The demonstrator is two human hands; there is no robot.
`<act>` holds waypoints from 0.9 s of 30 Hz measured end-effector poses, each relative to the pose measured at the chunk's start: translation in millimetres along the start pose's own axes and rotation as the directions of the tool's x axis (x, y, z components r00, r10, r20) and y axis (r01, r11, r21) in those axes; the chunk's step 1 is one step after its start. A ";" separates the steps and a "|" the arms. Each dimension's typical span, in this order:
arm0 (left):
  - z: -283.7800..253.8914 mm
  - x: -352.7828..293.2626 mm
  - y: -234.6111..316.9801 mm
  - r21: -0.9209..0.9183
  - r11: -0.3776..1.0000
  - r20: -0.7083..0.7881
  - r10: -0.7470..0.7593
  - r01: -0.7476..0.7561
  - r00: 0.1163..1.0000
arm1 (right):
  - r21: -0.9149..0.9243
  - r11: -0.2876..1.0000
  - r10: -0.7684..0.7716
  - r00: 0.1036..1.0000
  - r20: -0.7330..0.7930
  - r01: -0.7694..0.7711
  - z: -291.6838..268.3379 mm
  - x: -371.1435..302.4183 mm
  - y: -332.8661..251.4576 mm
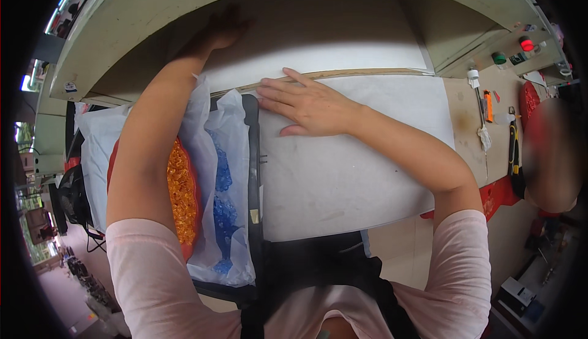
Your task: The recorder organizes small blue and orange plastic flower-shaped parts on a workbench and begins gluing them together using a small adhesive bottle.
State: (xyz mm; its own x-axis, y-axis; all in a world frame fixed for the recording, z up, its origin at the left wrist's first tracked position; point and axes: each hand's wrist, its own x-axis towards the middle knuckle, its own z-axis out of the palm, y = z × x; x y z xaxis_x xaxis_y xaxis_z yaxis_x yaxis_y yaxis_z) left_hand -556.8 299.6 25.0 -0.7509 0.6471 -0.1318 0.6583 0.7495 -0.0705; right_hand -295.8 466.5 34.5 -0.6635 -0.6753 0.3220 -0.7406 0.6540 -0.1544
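Operator: How were the 2 hands positioned?

Inspector: They were apart. The left hand (226,30) was inside the pale green housing (147,14), in shadow above or on the white inner surface (343,39). Its grip and contact could not be determined. The right hand (306,103) lay palm down, fingers spread and clamped on nothing, on the white sheet (355,173).

Operator: Where was the sheet located?

Inspector: It was in front of the housing, with its far edge beside the tan strip (355,72) at the opening. The fingertips of the right hand were near that strip.

Operator: What stood further out?

Inspector: To the left of the sheet was 1 black tray (255,186) with a white liner (242,131). Blue translucent pieces (225,216) lay in the liner. Orange pieces (182,198) within a red scalloped border (197,216) were further left, partly covered by the left forearm (150,131).

Operator: And to the right?

Inspector: 1 orange tool (488,106) and 1 black-and-yellow tool (513,149) lay beyond the sheet. The housing carried 1 red button (525,44) and 1 green button (499,58).
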 end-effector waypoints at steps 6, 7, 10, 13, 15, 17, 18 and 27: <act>2.6 -13.5 -5.4 -0.005 0.998 0.004 -0.059 0.059 0.998 | 0.158 0.987 -0.014 0.999 0.028 0.010 -3.4 -3.7 -9.3; 5.1 -16.2 -8.5 -0.040 0.994 -0.006 -0.099 0.098 0.995 | 0.301 0.954 -0.020 0.996 0.082 -0.006 -8.7 -1.9 -8.1; -3.1 -14.0 0.1 0.005 0.992 0.081 -0.127 0.127 0.989 | 0.660 0.740 -0.060 0.964 0.260 -0.132 -25.6 -6.9 -7.6; -15.1 -6.1 13.2 0.088 0.995 0.118 -0.047 0.037 0.992 | 0.226 0.972 -0.016 0.980 -0.199 0.061 7.7 7.0 8.1; -10.4 -11.1 8.8 0.040 0.994 0.082 -0.107 0.104 0.991 | 0.259 0.963 -0.021 0.978 -0.205 0.075 9.0 6.1 -5.6; -11.6 -14.0 5.6 0.013 0.992 0.081 -0.122 0.122 0.989 | 0.287 0.954 -0.024 0.977 -0.211 0.086 3.7 1.8 -15.0; -12.9 -15.7 6.0 0.015 0.992 0.083 -0.126 0.125 0.989 | 0.452 0.891 -0.024 0.999 -0.036 0.038 -3.5 -4.1 -15.4; -8.8 -24.2 4.4 -0.049 0.996 0.054 -0.072 0.075 0.996 | 0.551 0.819 0.068 0.982 0.178 -0.157 -18.4 8.3 -15.3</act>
State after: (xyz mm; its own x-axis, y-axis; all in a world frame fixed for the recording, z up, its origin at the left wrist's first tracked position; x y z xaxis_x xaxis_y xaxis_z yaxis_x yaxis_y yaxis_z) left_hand -536.1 288.5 36.6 -0.7925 0.5828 -0.1798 0.5969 0.8017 -0.0321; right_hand -288.0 457.2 56.8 -0.7209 -0.6790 0.1389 -0.5610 0.4540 -0.6922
